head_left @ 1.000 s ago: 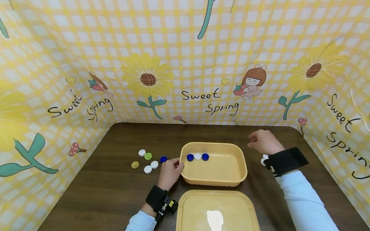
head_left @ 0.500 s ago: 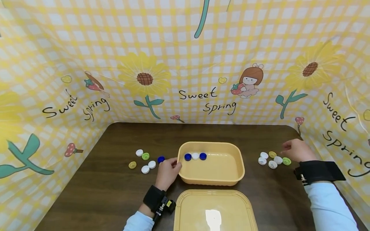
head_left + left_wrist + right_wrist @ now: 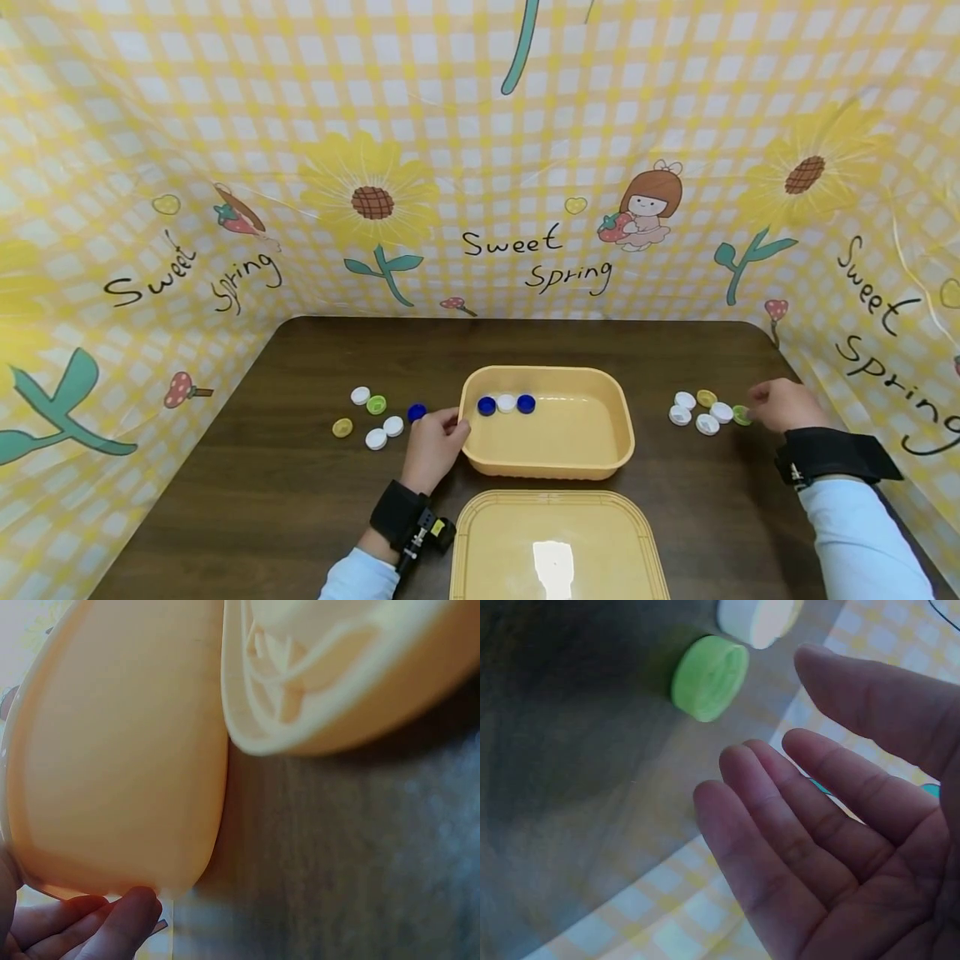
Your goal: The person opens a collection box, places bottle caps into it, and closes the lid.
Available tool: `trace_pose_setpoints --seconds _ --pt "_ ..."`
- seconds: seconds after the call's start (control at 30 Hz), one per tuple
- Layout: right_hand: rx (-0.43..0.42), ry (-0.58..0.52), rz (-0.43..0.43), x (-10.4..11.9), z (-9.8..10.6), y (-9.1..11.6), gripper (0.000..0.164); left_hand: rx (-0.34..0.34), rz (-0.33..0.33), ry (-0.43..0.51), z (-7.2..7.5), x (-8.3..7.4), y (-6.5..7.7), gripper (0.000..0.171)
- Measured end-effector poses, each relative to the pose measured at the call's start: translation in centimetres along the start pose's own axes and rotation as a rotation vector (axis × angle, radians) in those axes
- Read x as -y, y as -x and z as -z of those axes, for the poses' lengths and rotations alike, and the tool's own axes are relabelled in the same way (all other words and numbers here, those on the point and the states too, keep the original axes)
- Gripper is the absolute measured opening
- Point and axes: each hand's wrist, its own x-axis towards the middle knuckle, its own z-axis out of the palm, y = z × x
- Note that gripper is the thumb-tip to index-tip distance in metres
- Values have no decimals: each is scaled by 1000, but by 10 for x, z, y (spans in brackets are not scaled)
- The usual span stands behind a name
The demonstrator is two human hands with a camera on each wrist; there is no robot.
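My left hand [image 3: 433, 448] grips the left rim of a yellow plastic container [image 3: 555, 458]. In the left wrist view its fingertips [image 3: 135, 911] lie right at the container's edge. Inside stand a blue bottle cap [image 3: 487, 406], a white cap [image 3: 506, 403] and another blue cap [image 3: 527, 404] in a row. On the right, my right hand [image 3: 787, 406] is beside a green bottle cap [image 3: 741, 415]. The right wrist view shows its fingers [image 3: 727, 817] extended and apart from the green cap, with nothing held.
Several white caps [image 3: 707, 424] and a yellow cap [image 3: 706, 398] lie left of the green one. Another group, with a green cap [image 3: 377, 405] and a blue cap [image 3: 416, 412], is left of the container. A yellow lid [image 3: 555, 508] lies in front.
My right hand has moved right from beside the container to the right-hand caps, then lowered slightly to the green cap. The left hand stays at the rim.
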Motion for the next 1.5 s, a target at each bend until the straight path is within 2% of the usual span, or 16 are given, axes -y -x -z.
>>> trace_pose_setpoints --seconds 0.43,0.77,1.5 --pt "43 -25 -15 -13 -14 -11 59 5 13 -4 1 -1 0 27" --pt "43 13 -38 -15 -21 -13 52 12 13 4 0 -2 1 26" --pt "32 51 -18 -13 -24 -15 42 15 6 8 1 0 1 27"
